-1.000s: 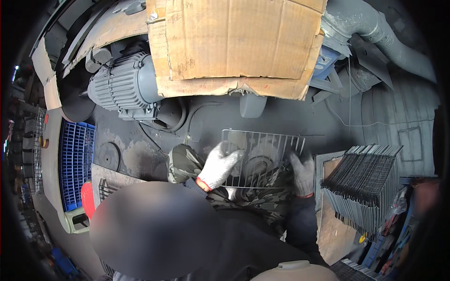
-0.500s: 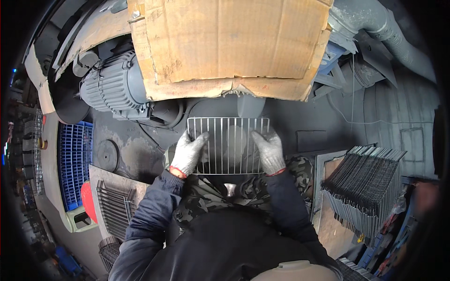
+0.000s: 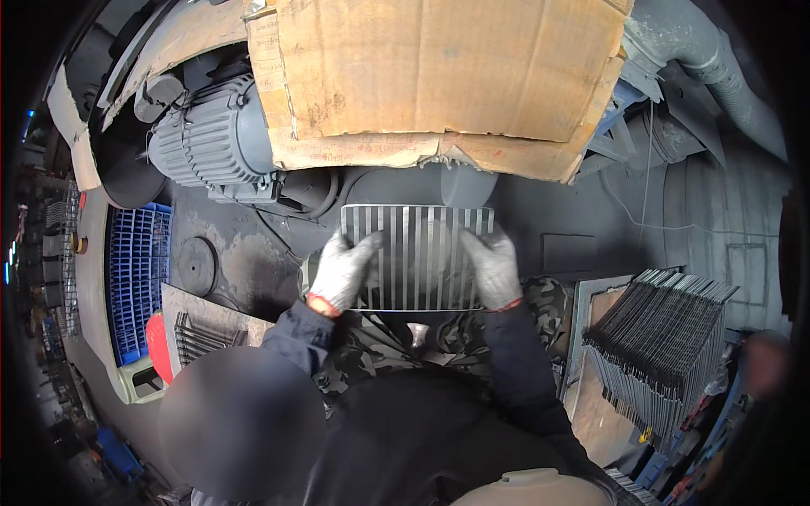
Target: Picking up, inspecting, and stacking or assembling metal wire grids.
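We see a big tan cardboard sheet [image 3: 439,76] with torn lower edge across the top, no readable label worth noting; grey ribbed motor [image 3: 211,139] under its left corner, grey duct [image 3: 717,76] top right. Right side: stack of wire grids [image 3: 666,346] leaning on edge. Left: blue crate [image 3: 135,278], red container [image 3: 159,346] below it. Centre: one wire grid [image 3: 418,257] held flat in front of the lap, long axis left to right, bars running away from us. Left hand [image 3: 342,271] in a grey glove pinches its left edge, right hand [image 3: 494,268] pinches the right edge, fingers curled over the wires. Both hands equally near, one at each end.
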`<state>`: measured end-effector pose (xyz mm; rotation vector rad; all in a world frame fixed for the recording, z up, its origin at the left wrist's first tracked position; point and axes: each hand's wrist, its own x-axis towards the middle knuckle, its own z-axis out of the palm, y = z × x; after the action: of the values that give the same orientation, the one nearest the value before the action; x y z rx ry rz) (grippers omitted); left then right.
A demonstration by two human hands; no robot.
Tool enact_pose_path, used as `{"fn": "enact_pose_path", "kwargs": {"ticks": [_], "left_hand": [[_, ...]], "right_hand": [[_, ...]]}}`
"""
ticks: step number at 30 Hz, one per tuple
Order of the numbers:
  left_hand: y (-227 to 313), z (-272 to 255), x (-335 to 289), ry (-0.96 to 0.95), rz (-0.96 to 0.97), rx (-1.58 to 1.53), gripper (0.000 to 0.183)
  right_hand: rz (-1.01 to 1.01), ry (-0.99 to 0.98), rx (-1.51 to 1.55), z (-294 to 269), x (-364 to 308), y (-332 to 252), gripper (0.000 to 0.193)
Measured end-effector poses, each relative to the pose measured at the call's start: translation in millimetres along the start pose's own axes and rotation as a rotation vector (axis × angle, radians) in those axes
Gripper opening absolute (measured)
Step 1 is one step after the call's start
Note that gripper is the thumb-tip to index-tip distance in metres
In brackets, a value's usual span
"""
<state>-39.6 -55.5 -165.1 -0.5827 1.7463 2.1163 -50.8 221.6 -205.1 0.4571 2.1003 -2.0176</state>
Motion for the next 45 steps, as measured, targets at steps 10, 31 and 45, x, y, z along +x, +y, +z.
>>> {"fn": "enact_pose_path", "kwargs": {"ticks": [10, 31, 45], "left_hand": [[-12, 32, 25, -0.259, -0.153, -0.157, 0.032], [18, -65, 4, -0.118, -0.194, -0.2, 0.025], [25, -18, -111, -0.122, 0.255, 0.13, 0.026]], "right_hand": [[0.157, -0.074, 0.437, -60, -26, -60, 0.026], [-0.003, -0.249, 0.186, 22, -6, -27, 0.034], [-0.434, 0.267, 0.147, -30, -114, -37, 0.053]]}}
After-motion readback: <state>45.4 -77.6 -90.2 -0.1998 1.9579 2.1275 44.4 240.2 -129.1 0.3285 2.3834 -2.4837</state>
